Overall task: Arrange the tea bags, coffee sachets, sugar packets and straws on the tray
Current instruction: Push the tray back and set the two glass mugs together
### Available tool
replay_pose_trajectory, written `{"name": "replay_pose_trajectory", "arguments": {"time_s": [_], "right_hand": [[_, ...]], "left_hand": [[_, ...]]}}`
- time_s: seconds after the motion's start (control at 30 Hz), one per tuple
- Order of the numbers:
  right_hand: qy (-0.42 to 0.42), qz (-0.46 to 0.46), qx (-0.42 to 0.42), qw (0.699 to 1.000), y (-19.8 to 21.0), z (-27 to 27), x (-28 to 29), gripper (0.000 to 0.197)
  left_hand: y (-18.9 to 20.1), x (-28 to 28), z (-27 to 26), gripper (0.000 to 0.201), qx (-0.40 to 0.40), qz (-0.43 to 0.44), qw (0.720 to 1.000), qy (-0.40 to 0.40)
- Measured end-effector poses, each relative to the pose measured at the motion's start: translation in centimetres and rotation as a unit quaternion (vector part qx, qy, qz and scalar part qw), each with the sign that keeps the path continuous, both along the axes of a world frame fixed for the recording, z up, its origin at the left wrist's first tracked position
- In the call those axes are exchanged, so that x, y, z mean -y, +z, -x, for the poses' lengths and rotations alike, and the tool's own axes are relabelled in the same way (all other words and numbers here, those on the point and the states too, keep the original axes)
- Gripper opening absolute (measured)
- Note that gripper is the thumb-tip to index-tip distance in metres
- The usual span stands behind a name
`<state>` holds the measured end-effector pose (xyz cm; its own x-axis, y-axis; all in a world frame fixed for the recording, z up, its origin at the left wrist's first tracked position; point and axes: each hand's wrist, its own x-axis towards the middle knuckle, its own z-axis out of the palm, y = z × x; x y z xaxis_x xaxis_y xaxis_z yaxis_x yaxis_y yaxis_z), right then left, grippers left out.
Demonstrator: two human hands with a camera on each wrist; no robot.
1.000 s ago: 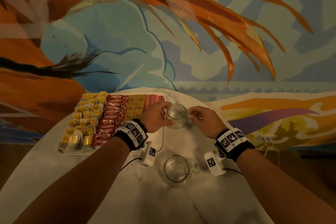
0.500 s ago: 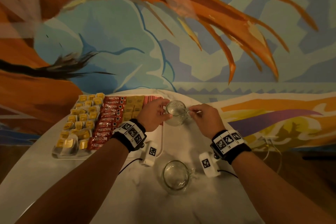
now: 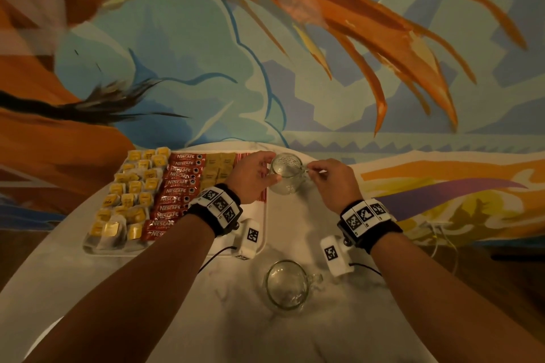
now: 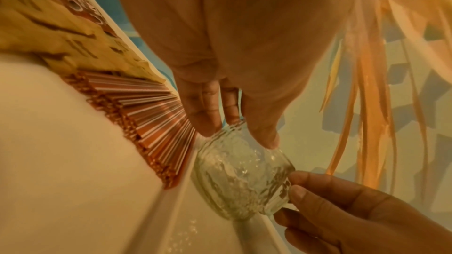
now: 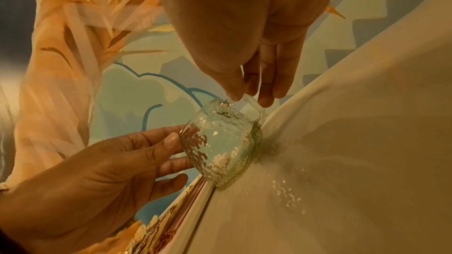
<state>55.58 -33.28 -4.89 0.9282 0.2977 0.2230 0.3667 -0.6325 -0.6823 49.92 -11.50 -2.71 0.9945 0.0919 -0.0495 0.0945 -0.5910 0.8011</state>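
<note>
The tray holds neat rows. Beside it, the left hand cups a glass mug; the right hand pinches its handle.

Far mug was clear dimpled glass – near mug smoother glass. Coffee sachets looked glossy foil; tabletop matt, marbled.
</note>
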Motion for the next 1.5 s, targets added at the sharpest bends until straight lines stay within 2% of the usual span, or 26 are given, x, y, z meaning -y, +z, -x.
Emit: {"name": "replay_pose_trajectory", "arguments": {"time_s": [0.2,0.43,0.7,1.07,1.3,1.5], "right_hand": [[0.004,-0.015,-0.028,0.999,1.3,1.4,0.5,0.017],[0.116,-0.039,-0.068,0.990,4.8,7.4,3.4,0.012],[0.184,-0.038,-0.075,0.979,4.1,14.1,6.4,0.010],[0.160,-0.030,-0.086,0.983,0.3,18.0,7.7,0.020],[0.122,-0.050,-0.118,0.984,-0.3,18.9,7.1,0.022],[0.119,-0.047,-0.117,0.985,0.0,18.4,6.7,0.020]], "left_hand": [[0.6,-0.1,1.8,0.059,0.006,0.045,0.999,0.015],[3.6,-0.1,9.3,0.042,-0.011,0.022,0.998,-0.060],[3.4,1.6,17.8,0.054,-0.056,0.043,0.991,-0.111],[-0.6,4.5,22.0,0.085,-0.050,0.103,0.993,-0.018],[-1.9,5.8,22.2,0.070,-0.034,0.126,0.991,0.033],[-1.7,5.6,21.3,0.066,-0.026,0.124,0.992,0.025]]}}
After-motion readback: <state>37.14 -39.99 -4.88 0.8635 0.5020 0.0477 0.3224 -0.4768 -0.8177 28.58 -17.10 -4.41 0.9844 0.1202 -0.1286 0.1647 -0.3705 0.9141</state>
